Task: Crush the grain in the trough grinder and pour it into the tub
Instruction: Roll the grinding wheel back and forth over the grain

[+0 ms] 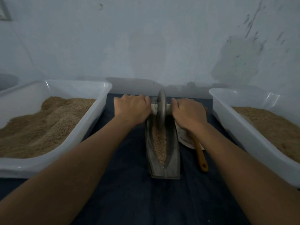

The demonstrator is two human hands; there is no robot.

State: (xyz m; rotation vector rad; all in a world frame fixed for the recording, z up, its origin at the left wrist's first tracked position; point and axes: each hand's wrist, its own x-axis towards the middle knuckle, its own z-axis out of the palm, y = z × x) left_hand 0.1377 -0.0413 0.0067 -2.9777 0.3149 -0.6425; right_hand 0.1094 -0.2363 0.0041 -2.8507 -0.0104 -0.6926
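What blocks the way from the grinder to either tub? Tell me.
Nothing visible. The trough grinder sits on dark cloth between the left tub and right tub; only a yellow-handled scoop lies on its right side.

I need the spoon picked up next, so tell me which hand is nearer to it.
Right. The right hand grips the wheel's axle directly above the spoon, whose handle runs under that wrist. The left hand is across the trough.

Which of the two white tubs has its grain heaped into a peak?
The left tub: its grain rises to a mound at the far end. The right tub holds a flatter, level layer.
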